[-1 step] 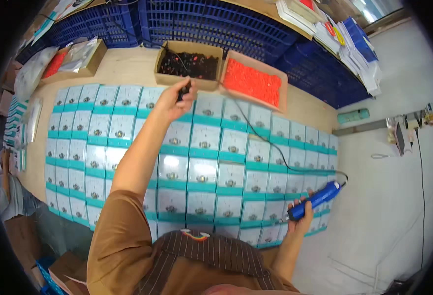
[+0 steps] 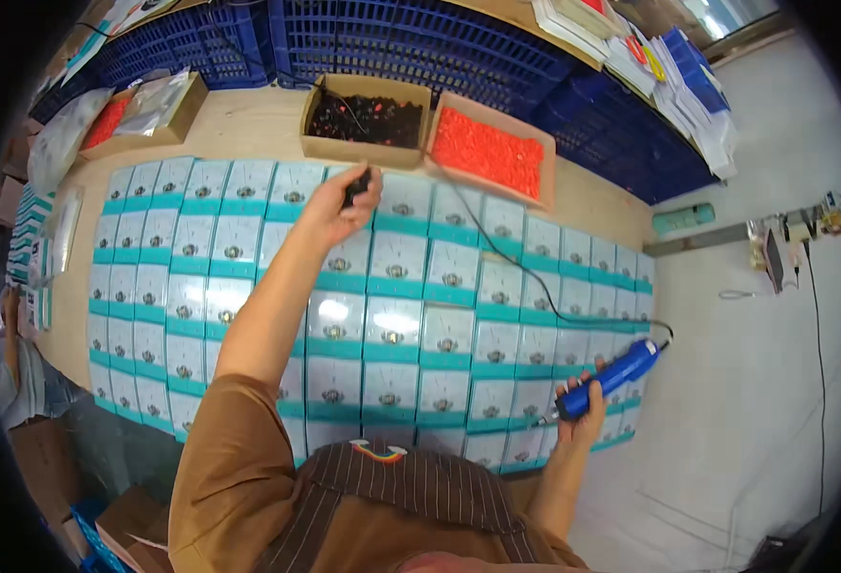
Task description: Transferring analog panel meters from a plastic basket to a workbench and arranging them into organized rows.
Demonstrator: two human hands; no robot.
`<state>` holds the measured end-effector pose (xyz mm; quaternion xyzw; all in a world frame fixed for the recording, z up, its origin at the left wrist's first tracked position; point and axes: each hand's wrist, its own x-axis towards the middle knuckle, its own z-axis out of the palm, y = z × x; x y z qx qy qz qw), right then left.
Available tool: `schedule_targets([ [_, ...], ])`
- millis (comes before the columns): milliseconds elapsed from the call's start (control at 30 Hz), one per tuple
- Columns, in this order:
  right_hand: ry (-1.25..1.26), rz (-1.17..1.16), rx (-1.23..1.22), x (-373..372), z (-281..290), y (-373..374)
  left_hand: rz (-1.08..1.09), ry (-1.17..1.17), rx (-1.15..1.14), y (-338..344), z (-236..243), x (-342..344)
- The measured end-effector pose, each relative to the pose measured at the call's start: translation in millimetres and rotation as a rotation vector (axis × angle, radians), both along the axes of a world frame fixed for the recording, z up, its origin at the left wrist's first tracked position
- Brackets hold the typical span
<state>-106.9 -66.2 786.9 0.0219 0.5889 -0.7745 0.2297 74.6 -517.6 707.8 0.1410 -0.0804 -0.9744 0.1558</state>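
Observation:
My left hand [image 2: 339, 212] is closed around small black parts [image 2: 356, 188], held just on the near side of the cardboard box [image 2: 372, 156]. In that box lie many more black pieces [image 2: 387, 124] mixed with a few red ones. A blue electric screwdriver [image 2: 608, 379] rests in my right hand [image 2: 583, 406], its bit pointing left and down over the boxes. Under both arms spread rows of flat white-and-teal boxes [image 2: 393, 323], each with a small round metallic-looking part on its face. Fingers hide the exact shape of the black parts.
Bright red parts fill a pink tray [image 2: 551, 181] beside the cardboard box. Blue plastic crates [image 2: 411, 43] line the back. A black cord [image 2: 549, 298] runs across the boxes to the screwdriver. Another person's arm [image 2: 11, 325] shows at the far left.
My left hand has drawn slightly back toward me from the cardboard box, still closed on the black parts. The screwdriver in my right hand has shifted a little.

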Motion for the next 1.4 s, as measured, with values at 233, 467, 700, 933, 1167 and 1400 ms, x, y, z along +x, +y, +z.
schedule_targets([
  [233,0.040,0.260,-0.228,35,26,-9,-0.085,-0.155,0.118,149,-10,72],
  [467,-0.017,0.210,-0.429,62,43,-14,-0.106,-0.222,0.136,220,-2,94],
  [700,0.151,0.203,-0.193,66,38,-7,-0.114,-0.287,0.049,256,-1,82],
  [933,0.047,0.192,-0.408,29,30,-9,-0.119,-0.351,0.015,298,1,34],
  [1167,-0.158,0.498,-0.783,-61,21,6,-0.086,-0.355,0.012,355,-5,-58],
  [1400,-0.097,0.581,-0.818,-139,0,48,-0.010,-0.335,0.026,434,12,-160],
])
